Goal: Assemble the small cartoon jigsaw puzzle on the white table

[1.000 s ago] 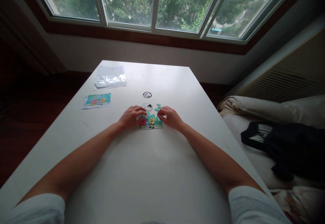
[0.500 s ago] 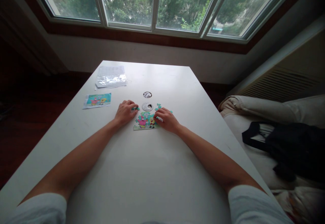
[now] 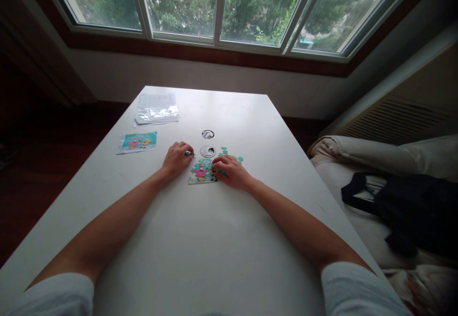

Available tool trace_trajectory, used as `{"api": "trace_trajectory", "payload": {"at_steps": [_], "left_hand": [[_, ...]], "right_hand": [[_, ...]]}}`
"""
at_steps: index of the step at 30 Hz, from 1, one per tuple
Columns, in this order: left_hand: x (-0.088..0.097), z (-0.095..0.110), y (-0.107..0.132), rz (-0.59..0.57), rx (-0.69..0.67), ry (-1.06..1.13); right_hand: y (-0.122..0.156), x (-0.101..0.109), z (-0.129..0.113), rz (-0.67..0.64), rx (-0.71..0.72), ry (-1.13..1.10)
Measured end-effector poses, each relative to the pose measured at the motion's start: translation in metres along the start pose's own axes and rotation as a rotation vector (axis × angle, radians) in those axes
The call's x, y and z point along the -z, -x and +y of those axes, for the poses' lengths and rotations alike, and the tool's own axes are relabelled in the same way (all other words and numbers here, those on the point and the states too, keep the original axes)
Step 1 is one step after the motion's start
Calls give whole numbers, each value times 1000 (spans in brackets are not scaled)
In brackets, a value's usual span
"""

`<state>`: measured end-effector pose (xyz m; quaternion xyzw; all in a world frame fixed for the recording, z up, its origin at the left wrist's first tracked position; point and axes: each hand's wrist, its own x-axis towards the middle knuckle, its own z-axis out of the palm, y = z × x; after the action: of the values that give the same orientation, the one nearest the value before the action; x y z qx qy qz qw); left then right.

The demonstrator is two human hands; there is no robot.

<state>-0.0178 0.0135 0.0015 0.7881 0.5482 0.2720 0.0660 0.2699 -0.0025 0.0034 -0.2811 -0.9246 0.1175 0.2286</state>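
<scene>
A partly joined jigsaw puzzle [image 3: 201,172] with pink and yellow cartoon figures lies flat on the white table. My left hand [image 3: 176,157] is just left of it, fingertips pinched on a small teal puzzle piece [image 3: 189,153]. Over the puzzle's right part curls my right hand [image 3: 232,172], its fingers closed on that part and covering the yellow figure. Loose green puzzle pieces [image 3: 224,150] lie beyond the right hand's knuckles. Under the right palm the puzzle's edge is hidden.
Two round, grey-and-white discs, a nearer one [image 3: 208,151] and a farther one [image 3: 208,134], lie beyond the puzzle. A printed picture sheet [image 3: 139,142] and a clear plastic bag on papers [image 3: 157,110] are at left. Dark clothing [image 3: 411,206] lies on the sofa at right.
My right hand has shifted slightly left and now covers the yellow figure; more green pieces show behind it. My left hand stays nearly in place with its piece turned a little.
</scene>
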Motion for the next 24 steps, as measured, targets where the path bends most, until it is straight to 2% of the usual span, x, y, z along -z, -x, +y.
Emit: {"api": "trace_trajectory", "payload": {"at_steps": [4,14,24], "left_hand": [[2,5,1,13,-29,35],[3,12,0,24,7,261],[3,16,0,22,209,514]], "right_hand": [[0,1,0,-9,0,6],[-1,3,1,-2,25,4],[0,4,5,12,23,15]]}}
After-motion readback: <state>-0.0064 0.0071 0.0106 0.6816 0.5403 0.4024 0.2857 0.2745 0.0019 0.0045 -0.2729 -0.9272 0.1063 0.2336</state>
